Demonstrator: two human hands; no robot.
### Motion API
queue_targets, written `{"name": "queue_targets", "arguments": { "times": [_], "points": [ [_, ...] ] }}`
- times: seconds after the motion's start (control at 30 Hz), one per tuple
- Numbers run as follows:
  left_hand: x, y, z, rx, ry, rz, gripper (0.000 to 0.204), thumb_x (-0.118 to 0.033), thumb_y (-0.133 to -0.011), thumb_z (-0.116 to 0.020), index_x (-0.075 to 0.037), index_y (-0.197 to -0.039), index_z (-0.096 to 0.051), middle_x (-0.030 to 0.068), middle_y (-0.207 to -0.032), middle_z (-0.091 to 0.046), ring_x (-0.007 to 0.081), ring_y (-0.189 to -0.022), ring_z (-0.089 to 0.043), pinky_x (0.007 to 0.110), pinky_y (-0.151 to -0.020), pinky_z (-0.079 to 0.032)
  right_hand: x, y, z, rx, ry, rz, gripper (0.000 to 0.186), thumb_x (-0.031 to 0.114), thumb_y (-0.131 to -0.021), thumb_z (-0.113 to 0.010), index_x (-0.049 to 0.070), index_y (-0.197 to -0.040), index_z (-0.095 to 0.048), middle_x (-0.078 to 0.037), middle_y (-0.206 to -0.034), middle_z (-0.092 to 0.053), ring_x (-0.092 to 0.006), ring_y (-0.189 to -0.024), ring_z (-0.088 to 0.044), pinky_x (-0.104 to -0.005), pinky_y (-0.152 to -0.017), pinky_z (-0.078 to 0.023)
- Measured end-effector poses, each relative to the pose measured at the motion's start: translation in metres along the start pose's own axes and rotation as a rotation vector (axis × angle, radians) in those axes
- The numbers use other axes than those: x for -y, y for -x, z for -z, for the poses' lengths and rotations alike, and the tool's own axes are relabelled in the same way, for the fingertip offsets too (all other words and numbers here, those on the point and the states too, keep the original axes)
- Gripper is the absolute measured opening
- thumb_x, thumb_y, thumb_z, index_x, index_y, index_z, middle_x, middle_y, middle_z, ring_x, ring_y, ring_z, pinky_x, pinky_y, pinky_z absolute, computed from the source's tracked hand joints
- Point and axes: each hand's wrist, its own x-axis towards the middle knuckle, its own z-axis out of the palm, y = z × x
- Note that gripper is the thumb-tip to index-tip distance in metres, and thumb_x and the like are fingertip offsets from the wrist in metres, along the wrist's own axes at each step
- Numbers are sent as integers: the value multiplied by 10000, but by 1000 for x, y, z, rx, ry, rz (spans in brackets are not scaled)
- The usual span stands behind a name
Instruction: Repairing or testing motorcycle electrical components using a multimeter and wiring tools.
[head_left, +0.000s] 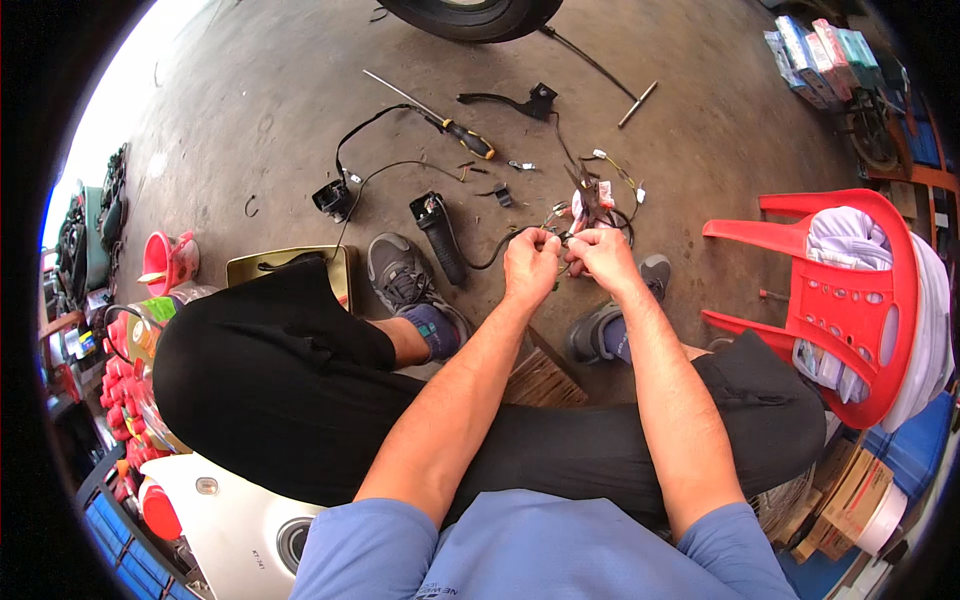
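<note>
Above the floor between my shoes, my left hand (531, 264) and my right hand (604, 258) are nearly touching, fingertips pinched on thin wires. These wires seem to end a black cable (488, 266) that runs leftward to a black handlebar grip (438, 236) lying on the floor. Just beyond my fingers are pliers (588, 196) with dark jaws, and beside them a small red-and-white item (605, 193). Loose coloured wires with white connectors (640, 194) spread to the right of the pliers. My fingers partly hide the wire ends.
Further out lie a screwdriver (470, 139), a brake lever (510, 99), a black switch housing (331, 200) and a T-handle tool (638, 104). A tyre (470, 22) is at the top. A metal tray (240, 270) sits left, a red plastic chair (900, 310) right.
</note>
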Motion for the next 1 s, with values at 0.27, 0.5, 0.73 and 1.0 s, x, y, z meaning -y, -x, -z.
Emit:
{"name": "queue_targets", "arguments": {
  "times": [0.27, 0.5, 0.73, 1.0],
  "points": [
    [-2, -11, 15, 154, 478, 272, 136, -131, -891, -556, -5, -860, -595, 18, -735, -573, 105, -612, -536, 259, -602, -498, 7, 5, 25, -313, -302, -56, 153, 93, -865, -546, -25, -882, -641, -71, -678, -631, -126, -497, -575, -264, -465, -455],
    [-7, -15, 26, 187, 575, 341, 90, -128, -892, -558, -39, -883, -568, -4, -764, -550, 91, -668, -543, 276, -672, -553, -17, 1, 18, -258, -327, -84, 131, 78, -865, -543, -23, -904, -617, -71, -720, -627, -131, -525, -574, -261, -487, -456],
    [-8, -14, 27, 187, 657, 393, 89, -126, -889, -563, -41, -914, -560, -8, -759, -554, 83, -660, -545, 290, -673, -564, -8, 7, -11, -111, -304, -101, 235, 199, -824, -650, -9, -931, -634, -40, -775, -635, -115, -689, -583, -270, -622, -465],
    [-9, -12, 26, 136, 448, 287, 131, -150, -856, -604, -26, -896, -611, 8, -755, -611, 85, -618, -547, 233, -601, -484, -6, 8, -10, -96, -293, -116, 157, 148, -861, -615, -6, -889, -612, -55, -795, -641, -130, -724, -604, -276, -669, -484]
  ]
}}
